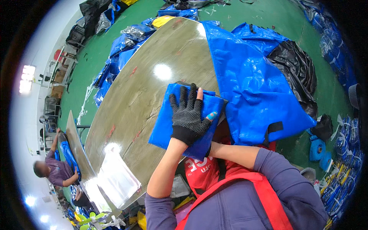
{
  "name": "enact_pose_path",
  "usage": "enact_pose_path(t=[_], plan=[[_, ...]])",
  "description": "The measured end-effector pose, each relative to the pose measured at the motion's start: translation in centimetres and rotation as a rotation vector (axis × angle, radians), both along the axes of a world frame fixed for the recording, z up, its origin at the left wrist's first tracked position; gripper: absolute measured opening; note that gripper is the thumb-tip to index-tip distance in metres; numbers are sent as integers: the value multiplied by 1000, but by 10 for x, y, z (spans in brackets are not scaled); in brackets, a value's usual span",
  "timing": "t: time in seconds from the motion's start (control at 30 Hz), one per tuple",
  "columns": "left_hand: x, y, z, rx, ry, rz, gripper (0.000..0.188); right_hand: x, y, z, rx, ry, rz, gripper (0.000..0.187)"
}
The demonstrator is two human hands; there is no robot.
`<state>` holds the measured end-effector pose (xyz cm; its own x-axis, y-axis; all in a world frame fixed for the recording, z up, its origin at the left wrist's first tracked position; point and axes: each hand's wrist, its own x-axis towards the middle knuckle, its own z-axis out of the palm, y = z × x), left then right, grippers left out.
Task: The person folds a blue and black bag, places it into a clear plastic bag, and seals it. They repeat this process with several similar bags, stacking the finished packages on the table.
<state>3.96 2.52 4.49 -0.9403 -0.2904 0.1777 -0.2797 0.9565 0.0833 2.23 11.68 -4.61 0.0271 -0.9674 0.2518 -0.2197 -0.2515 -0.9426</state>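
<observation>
A folded blue plastic sheet (161,128) lies at the near right edge of the table, its layers stacked into a rough rectangle. My left hand (188,117), in a black dotted glove with bare thumb and index fingertips, rests flat on top of it, fingers stretched out. Something blue-green is wrapped round the thumb. My right hand (209,150) reaches in from the right at the bundle's near edge; only the wrist and a bit of dark glove show, and the fingers are hidden by the bundle. Beside it, a large blue sheet (253,96) hangs over the table's right side.
The brown table (126,103) carries a stack of clear plastic bags (119,178) at its near left. Packed blue bundles (122,48) line its far left side. Black sheeting (297,73) lies right. Tied bundles (347,153) stand far right. Another person (57,168) works at the left.
</observation>
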Motion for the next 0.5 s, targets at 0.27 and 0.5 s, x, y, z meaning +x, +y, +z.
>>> enact_pose_path(t=[0.27,0.5], plan=[[8,-13,-36,207,31,135,80,7,57,-47,58,2,-246,43],[7,6,-42,82,106,145,81,-75,118,76,624,382,-180,31]])
